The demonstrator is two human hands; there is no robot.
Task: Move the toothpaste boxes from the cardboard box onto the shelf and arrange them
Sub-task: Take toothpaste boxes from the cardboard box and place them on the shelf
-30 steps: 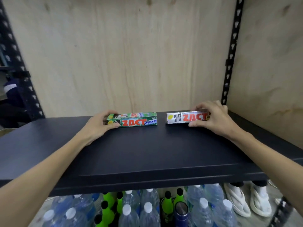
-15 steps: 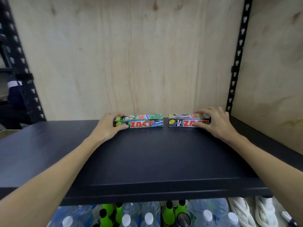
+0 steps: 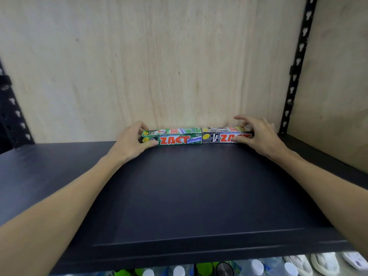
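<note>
While both arms reach far over it, the black shelf (image 3: 189, 196) fills most of the view, and behind it stands a pale plywood back wall (image 3: 159, 66) with a black perforated upright (image 3: 296, 64) at the right corner. At the very back of the shelf, close against the plywood, two toothpaste boxes lie on their long sides in one line, end to end and touching each other. The green toothpaste box (image 3: 173, 137) is on the left, with the red word ZACT and a blue word "whitening" facing forward. The silver toothpaste box (image 3: 223, 135) is on the right, also with red letters, partly covered by a thumb. The left hand (image 3: 131, 143) grasps the outer left end of the green box, thumb on the front face and fingers curled over the top. The right hand (image 3: 258, 136) holds the right end of the silver box, thumb pressing on its front face and fingers arched over the top edge. Below the front edge of the shelf I can see bottle caps (image 3: 256, 264), some green bottles (image 3: 203, 268) and pale sandals (image 3: 322, 262), all rather blurred.
</note>
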